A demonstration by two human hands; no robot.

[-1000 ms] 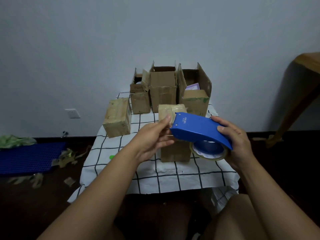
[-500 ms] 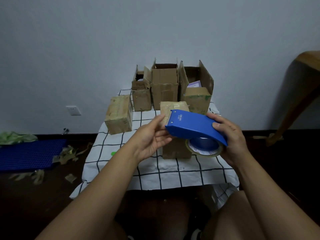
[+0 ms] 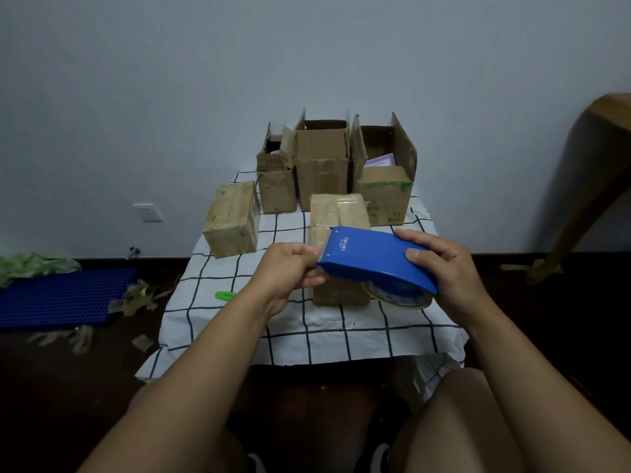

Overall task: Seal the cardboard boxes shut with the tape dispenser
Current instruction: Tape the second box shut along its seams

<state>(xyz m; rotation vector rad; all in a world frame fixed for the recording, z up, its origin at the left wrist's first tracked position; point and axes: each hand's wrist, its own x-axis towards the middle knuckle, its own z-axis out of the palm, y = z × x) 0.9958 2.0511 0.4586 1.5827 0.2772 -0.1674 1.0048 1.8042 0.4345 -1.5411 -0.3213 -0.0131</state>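
Tape dispenser, blue, held up above the tabletop in front of the nearest box, cutter end toward the left, roll of clear tape hanging beneath its rear. Right hand wrapped over the rear of the housing, thumb on top, fingers curled along the far edge. Left hand at the cutter end, fingers curled together and pinching at the tape end by the blade; the tape itself barely visible there. Directly behind the dispenser, a taped-up cardboard box standing on the checked cloth, its lower part hidden by the hands. To the left, a second taped box, lying apart from the others. Along the far edge, three boxes with flaps up: a small one, a tall one touching it, and a wider one with a pale purple sheet inside. Small green object on the cloth near the left forearm. On the floor to the left, a blue grid mat and scraps of used tape. White wall socket on the wall above.
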